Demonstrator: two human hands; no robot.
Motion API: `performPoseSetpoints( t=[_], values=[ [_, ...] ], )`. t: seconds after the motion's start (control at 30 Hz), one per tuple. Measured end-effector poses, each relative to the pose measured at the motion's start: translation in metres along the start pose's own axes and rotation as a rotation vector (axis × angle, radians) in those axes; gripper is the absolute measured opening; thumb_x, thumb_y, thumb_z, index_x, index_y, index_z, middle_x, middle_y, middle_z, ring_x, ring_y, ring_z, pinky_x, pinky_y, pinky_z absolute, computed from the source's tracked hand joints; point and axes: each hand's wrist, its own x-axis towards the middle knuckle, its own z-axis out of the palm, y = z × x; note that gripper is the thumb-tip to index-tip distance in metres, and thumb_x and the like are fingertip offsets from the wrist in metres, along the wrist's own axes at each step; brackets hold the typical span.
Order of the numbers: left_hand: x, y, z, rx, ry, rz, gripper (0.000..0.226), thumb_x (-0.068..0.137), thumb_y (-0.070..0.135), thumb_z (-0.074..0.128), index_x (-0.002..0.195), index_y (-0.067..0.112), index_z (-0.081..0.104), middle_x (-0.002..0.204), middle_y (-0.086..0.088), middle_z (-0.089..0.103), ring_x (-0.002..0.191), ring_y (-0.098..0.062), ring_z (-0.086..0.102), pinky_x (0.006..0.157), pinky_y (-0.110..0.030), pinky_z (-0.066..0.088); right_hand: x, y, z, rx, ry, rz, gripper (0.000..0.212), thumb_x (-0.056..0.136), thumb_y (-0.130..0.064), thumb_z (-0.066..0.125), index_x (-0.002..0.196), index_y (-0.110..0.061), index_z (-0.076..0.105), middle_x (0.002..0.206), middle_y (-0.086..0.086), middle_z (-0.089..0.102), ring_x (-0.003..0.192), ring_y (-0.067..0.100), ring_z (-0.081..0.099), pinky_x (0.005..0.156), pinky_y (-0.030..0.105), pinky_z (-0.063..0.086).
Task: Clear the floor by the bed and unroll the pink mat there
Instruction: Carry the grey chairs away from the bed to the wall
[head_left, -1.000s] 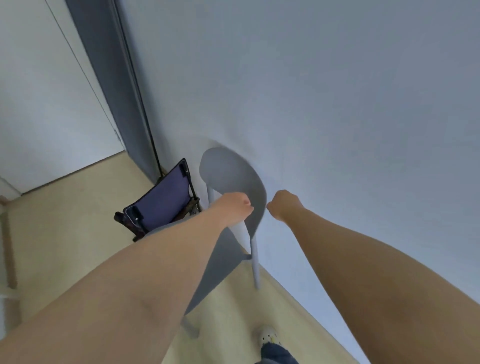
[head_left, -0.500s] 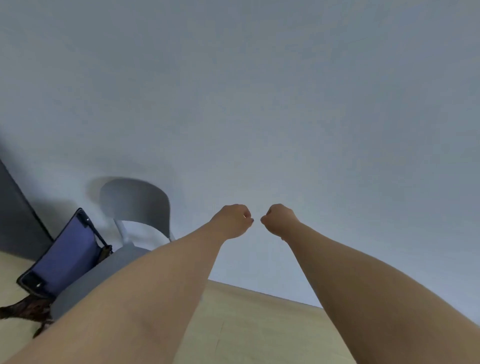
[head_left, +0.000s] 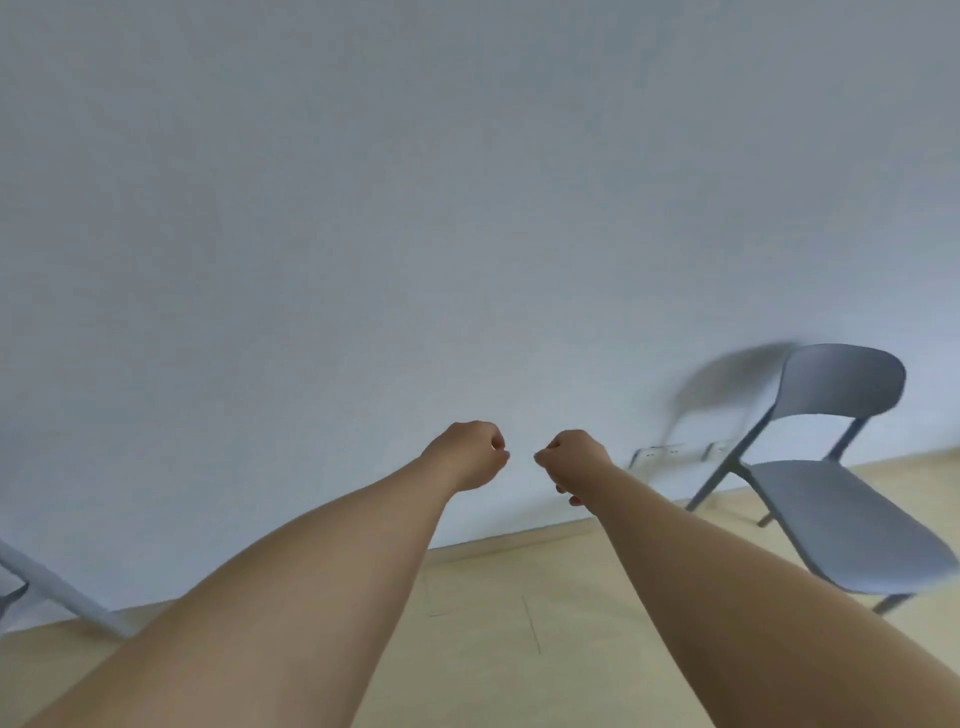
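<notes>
Both arms reach forward toward the pale wall (head_left: 467, 208). The left hand (head_left: 470, 454) and right hand (head_left: 574, 458) are curled into fists, near each other, holding nothing. A grey chair (head_left: 841, 514) stands on the wooden floor (head_left: 498, 597) to the right. Where the pink mat lies cannot be told.

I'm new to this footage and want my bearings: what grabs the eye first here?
Two bare forearms reach forward at centre, the left hand and right hand curled into empty fists close together before a pale wall. A grey chair stands at right on the wood floor, near the wall.
</notes>
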Motion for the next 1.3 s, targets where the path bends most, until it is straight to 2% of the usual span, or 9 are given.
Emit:
performPoseSetpoints(
  t=[0.23, 0.4, 0.53, 0.63, 0.7, 0.8, 0.93, 1.03, 1.3],
  values=[
    [0.039, 0.131, 0.068, 0.059, -0.125, 0.197, 0.030, 0.096, 0.030, 0.044, 0.120, 0.018, 0.057, 0.126, -0.002, 0.057, 0.103, -0.020, 0.055, 0.084, -0.028, 0.043, -0.001, 0.122, -0.086, 0.108, 0.140, 0.205, 0.031, 0.091, -0.010, 0.043, 0.115, 0.004, 0.057, 0.079, 0.009, 0.051, 0.078, 0.024, 0.048, 0.068, 0.031, 0.040],
    [0.088, 0.216, 0.117, 0.085, -0.221, 0.313, 0.026, 0.095, 0.028, 0.045, 0.113, 0.017, 0.060, 0.116, -0.002, 0.058, 0.100, -0.020, 0.054, 0.082, -0.027, 0.042, 0.024, 0.194, -0.150, 0.082, 0.217, 0.300, 0.032, 0.094, -0.012, 0.042, 0.119, 0.002, 0.056, 0.094, 0.011, 0.053, 0.084, 0.024, 0.049, 0.071, 0.029, 0.041],
    [0.153, 0.287, 0.143, 0.072, -0.251, 0.389, 0.026, 0.095, 0.028, 0.046, 0.112, 0.014, 0.061, 0.111, -0.004, 0.058, 0.090, -0.021, 0.054, 0.084, -0.031, 0.046, 0.073, 0.227, -0.219, 0.083, 0.286, 0.296, 0.029, 0.094, -0.008, 0.039, 0.116, 0.002, 0.056, 0.092, 0.009, 0.048, 0.082, 0.022, 0.046, 0.071, 0.027, 0.039],
    [0.201, 0.337, 0.148, 0.014, -0.251, 0.400, 0.024, 0.093, 0.025, 0.046, 0.107, 0.015, 0.062, 0.103, -0.001, 0.057, 0.086, -0.020, 0.053, 0.077, -0.028, 0.043, 0.105, 0.247, -0.265, 0.119, 0.332, 0.299, 0.015, 0.095, -0.012, 0.043, 0.099, -0.005, 0.055, 0.071, 0.003, 0.047, 0.062, 0.016, 0.044, 0.058, 0.023, 0.038],
    [0.233, 0.372, 0.154, 0.020, -0.261, 0.405, 0.027, 0.092, 0.025, 0.046, 0.112, 0.015, 0.062, 0.106, -0.002, 0.058, 0.089, -0.019, 0.053, 0.077, -0.026, 0.043, 0.125, 0.267, -0.300, 0.159, 0.364, 0.335, 0.009, 0.094, -0.014, 0.045, 0.095, -0.009, 0.052, 0.066, 0.001, 0.044, 0.064, 0.019, 0.046, 0.053, 0.022, 0.035],
    [0.268, 0.418, 0.164, 0.028, -0.284, 0.417, 0.027, 0.093, 0.025, 0.046, 0.114, 0.016, 0.061, 0.114, -0.003, 0.060, 0.088, -0.019, 0.054, 0.079, -0.026, 0.044, 0.148, 0.300, -0.342, 0.267, 0.397, 0.396, 0.007, 0.093, -0.015, 0.046, 0.092, -0.009, 0.050, 0.073, 0.006, 0.050, 0.081, 0.026, 0.048, 0.057, 0.026, 0.038],
    [0.306, 0.464, 0.188, 0.065, -0.289, 0.443, 0.027, 0.094, 0.024, 0.046, 0.116, 0.016, 0.061, 0.118, -0.003, 0.060, 0.092, -0.017, 0.052, 0.086, -0.027, 0.045, 0.177, 0.341, -0.376, 0.310, 0.388, 0.422, 0.008, 0.094, -0.013, 0.046, 0.095, -0.008, 0.053, 0.094, 0.011, 0.051, 0.083, 0.025, 0.048, 0.073, 0.032, 0.042],
    [0.342, 0.509, 0.212, 0.079, -0.276, 0.442, 0.026, 0.094, 0.024, 0.046, 0.115, 0.016, 0.060, 0.119, -0.002, 0.060, 0.094, -0.017, 0.051, 0.086, -0.027, 0.045, 0.209, 0.381, -0.407, 0.293, 0.344, 0.426, 0.023, 0.095, -0.008, 0.040, 0.106, -0.001, 0.058, 0.094, 0.010, 0.048, 0.081, 0.027, 0.051, 0.070, 0.031, 0.042],
    [0.435, 0.617, 0.276, 0.044, -0.237, 0.375, 0.024, 0.095, 0.025, 0.046, 0.112, 0.017, 0.060, 0.116, -0.001, 0.062, 0.094, -0.017, 0.053, 0.084, -0.028, 0.044, 0.297, 0.478, -0.498, 0.388, 0.309, 0.423, 0.013, 0.089, -0.010, 0.041, 0.094, -0.006, 0.053, 0.090, 0.010, 0.052, 0.077, 0.029, 0.054, 0.067, 0.032, 0.044]
  ],
)
